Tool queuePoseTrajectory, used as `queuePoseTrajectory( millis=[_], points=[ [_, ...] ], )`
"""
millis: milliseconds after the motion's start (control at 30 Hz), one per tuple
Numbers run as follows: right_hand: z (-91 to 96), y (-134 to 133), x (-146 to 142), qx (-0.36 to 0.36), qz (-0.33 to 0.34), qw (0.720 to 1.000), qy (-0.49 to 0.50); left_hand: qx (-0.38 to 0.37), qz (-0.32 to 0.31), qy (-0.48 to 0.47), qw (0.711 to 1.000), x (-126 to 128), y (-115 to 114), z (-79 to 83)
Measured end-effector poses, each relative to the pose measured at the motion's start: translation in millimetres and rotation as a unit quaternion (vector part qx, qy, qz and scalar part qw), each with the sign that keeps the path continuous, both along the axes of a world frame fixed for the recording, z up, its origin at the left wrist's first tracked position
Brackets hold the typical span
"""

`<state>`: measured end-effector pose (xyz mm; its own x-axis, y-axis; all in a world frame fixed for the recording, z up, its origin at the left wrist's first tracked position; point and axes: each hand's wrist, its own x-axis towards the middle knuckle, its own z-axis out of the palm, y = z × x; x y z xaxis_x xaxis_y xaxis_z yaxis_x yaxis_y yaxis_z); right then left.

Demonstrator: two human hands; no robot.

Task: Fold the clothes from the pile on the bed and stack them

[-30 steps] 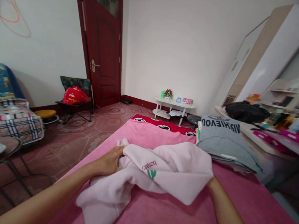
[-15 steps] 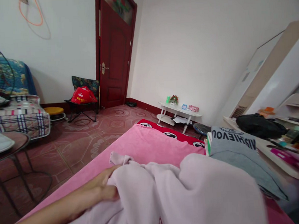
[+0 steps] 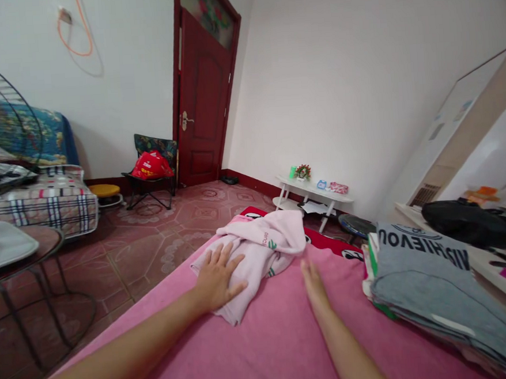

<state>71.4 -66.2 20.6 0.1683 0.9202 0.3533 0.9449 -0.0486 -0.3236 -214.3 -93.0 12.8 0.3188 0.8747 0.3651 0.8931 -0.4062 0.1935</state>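
A pale pink hooded sweatshirt, with small lettering and a green mark, lies loosely bunched toward the far end of the pink bedspread. My left hand rests flat on its near left part, fingers spread. Just right of the garment, my right hand is seen edge-on with its fingers stretched out, near the bedspread and holding nothing. Whether the right hand touches the cloth cannot be made out.
A stack of folded clothes, grey on top, sits on the right. Beyond the bed stands a low white table. At left are a round side table with a white tray and a folding chair bearing a red bag.
The pale pink sweatshirt, gripped and lifted close before, now lies farther away on the bed. My left hand has opened onto it, and my right hand has come into sight.
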Motion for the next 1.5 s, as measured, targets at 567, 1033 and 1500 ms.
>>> queuePoseTrajectory(
  millis=[567, 1033, 1500],
  points=[
    [-32.3, -82, -33, -0.097, 0.133, 0.984, -0.067, 0.161, -0.041, -0.041, 0.985, 25, -18, 14.2],
    [-30.7, -109, -36, -0.087, 0.173, 0.981, -0.01, -0.117, 0.002, 0.114, 0.987, 146, 119, 37.7],
    [-27.3, -105, -36, -0.107, 0.165, 0.981, 0.006, -0.035, 0.262, -0.114, 0.958, 106, 156, 14.3]
  ],
)
